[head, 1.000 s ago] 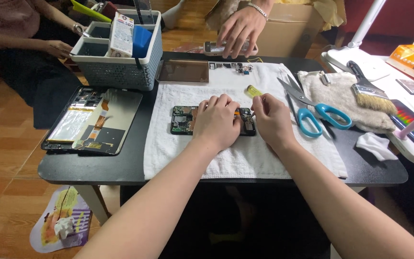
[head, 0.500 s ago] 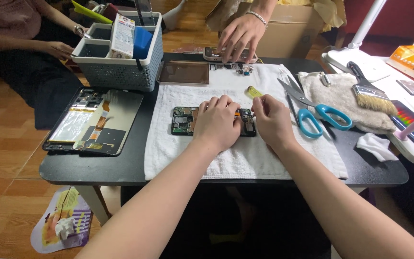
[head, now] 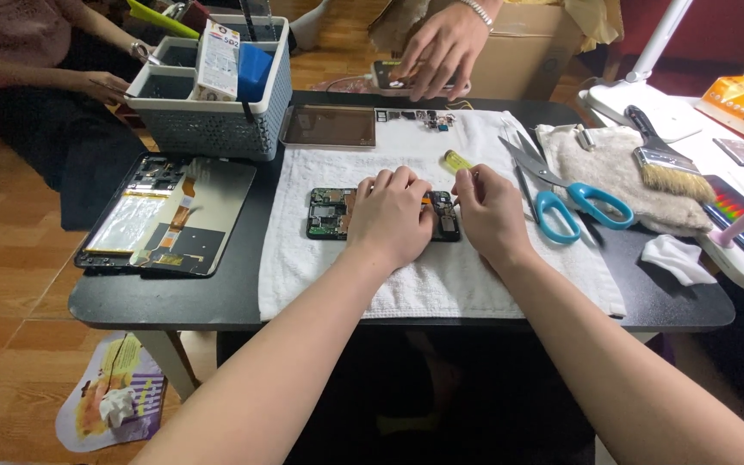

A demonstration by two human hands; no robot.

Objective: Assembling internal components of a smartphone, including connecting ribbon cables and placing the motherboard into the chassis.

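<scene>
An opened phone body (head: 329, 214) with its green circuit board showing lies on a white towel (head: 441, 275) in the middle of the black table. My left hand (head: 389, 215) rests flat on top of it, fingers curled over the middle of the phone. My right hand (head: 488, 211) touches the phone's right end and pinches a thin tool with a yellow handle (head: 456, 161) that points up and to the left. The part of the phone under my hands is hidden.
Blue-handled scissors (head: 561, 194), a paintbrush (head: 660, 159) on a beige cloth and a white wipe (head: 678, 257) lie to the right. A dismantled tablet (head: 165, 215), a grey basket (head: 208, 129) and a brown phone panel (head: 329, 126) are at left and back. Another person's hand (head: 437, 47) holds a phone at the far edge.
My hands stay on the phone body almost unmoved. The other person's hand at the far edge has shifted slightly over the small phone there.
</scene>
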